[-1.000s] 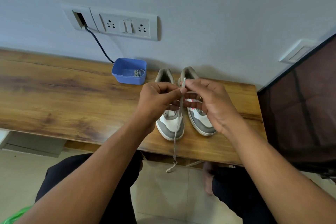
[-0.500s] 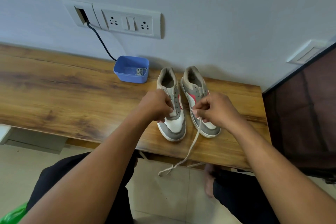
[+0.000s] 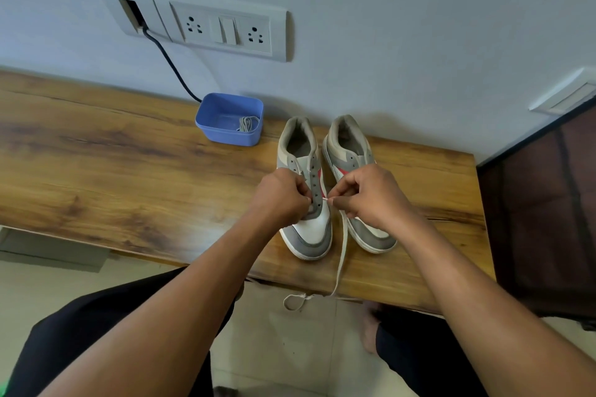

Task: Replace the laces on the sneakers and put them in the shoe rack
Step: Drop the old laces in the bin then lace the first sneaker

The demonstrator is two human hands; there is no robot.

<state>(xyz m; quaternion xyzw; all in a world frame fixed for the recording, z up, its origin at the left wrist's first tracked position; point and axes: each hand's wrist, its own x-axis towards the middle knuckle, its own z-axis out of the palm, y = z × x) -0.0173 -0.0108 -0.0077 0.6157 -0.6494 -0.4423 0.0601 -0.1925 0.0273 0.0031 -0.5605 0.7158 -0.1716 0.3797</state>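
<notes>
wooden table (image 3: 113,171) against a pale wall carried the sneakers (image 3: 309,232) side by side, toes toward the person. the loose lace (image 3: 342,255) trailing over the table's front edge looked liable to snag, or to miss the eyelet if its tip were fumbled. the right hand (image 3: 367,196) had its grip pressed together, pinching the lace tip beside the eyelets of the shoe on the left, while the left hand (image 3: 282,200) curled its grip round that shoe's eyelet flap.

No legible text — none anywhere
</notes>
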